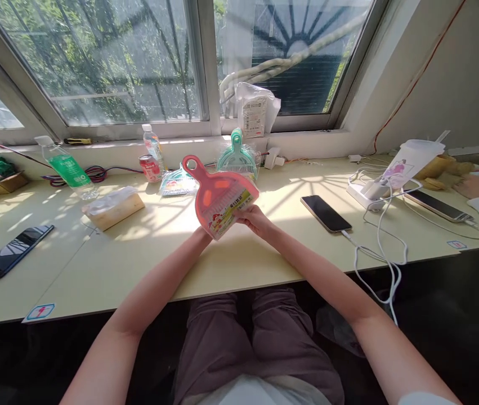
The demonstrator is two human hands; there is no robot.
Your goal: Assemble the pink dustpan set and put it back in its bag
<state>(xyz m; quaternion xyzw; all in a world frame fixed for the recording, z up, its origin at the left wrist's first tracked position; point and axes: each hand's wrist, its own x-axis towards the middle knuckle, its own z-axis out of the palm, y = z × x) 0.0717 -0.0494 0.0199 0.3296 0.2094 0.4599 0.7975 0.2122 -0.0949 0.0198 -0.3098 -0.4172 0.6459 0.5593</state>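
A red toy-size dustpan (222, 194) with a ring handle is held up over the table, tilted, handle toward the upper left. A small brush with pale bristles (224, 209) and a yellow-green printed label (241, 201) show on its face. My right hand (253, 218) grips the lower right edge, thumb in front. At the lower left corner, my left hand (209, 235) holds it from behind, its fingers mostly hidden. Behind it, a green dustpan (237, 157) in clear wrap stands near the window, beside a flat packet (178, 183) with a teal edge.
A tissue pack (115, 208), green-labelled bottle (68, 171), red can (150, 169) and dark phone (11, 253) lie leftward. On the right are a charging phone (326, 214), power strip (363, 197), loose white cables (380, 256) and a plastic cup (412, 160). Another person's hand (478, 185) is at far right.
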